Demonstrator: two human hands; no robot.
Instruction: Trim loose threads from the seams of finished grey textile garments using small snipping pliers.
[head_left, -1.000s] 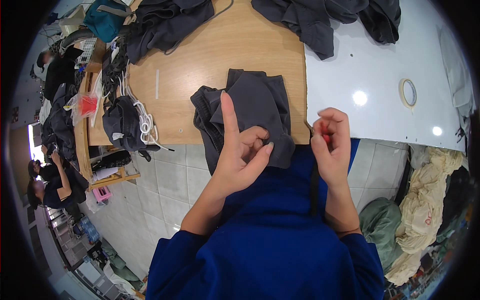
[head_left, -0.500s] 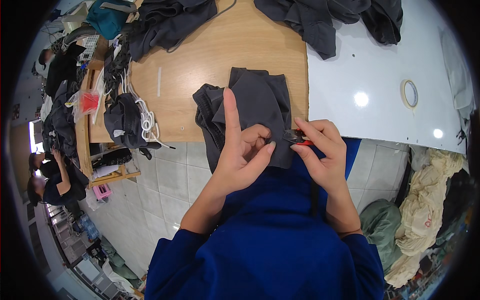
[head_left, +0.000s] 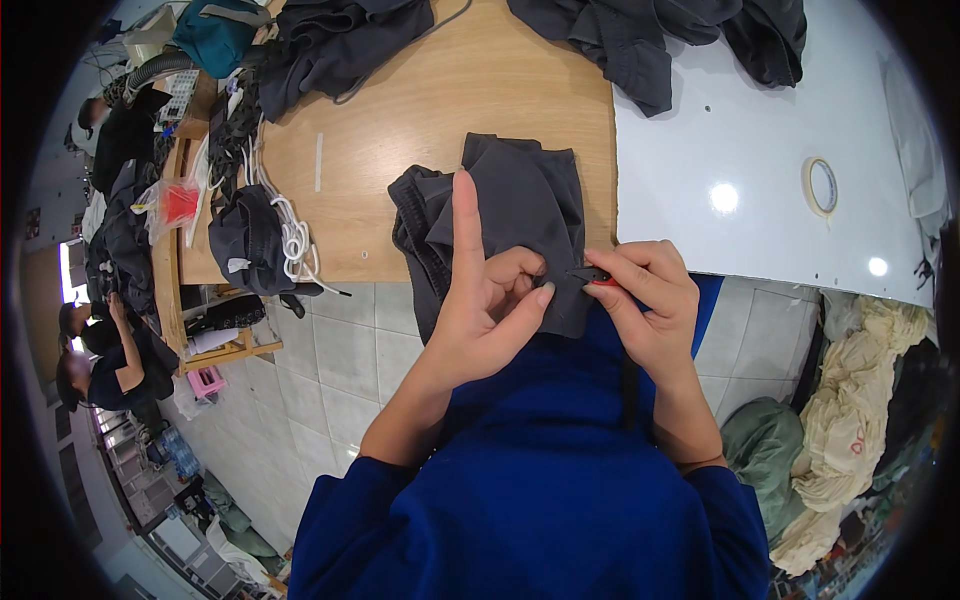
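A dark grey garment [head_left: 510, 195] lies bunched over the front edge of the wooden table, its gathered elastic band on the left side. My left hand [head_left: 490, 310] pinches a bit of its cloth between thumb and curled fingers, while the index finger points straight up. Between the thumb and fingers of my right hand [head_left: 650, 295] is a small pair of thread snips [head_left: 597, 276], black with red. Their blades point left at the cloth, close to my left fingertips. Whether a thread lies between the blades is too small to tell.
The wooden tabletop [head_left: 400, 120] meets a white table [head_left: 760, 170] bearing a tape roll [head_left: 820, 187]. More dark garments [head_left: 340, 45] lie at the back. White cords [head_left: 293, 235] rest beside a dark garment on the left. Two people [head_left: 110, 350] are far left.
The snips' blades have come together, and my right fingers have squeezed closer around them. Both hands and the garment have shifted very slightly to the right.
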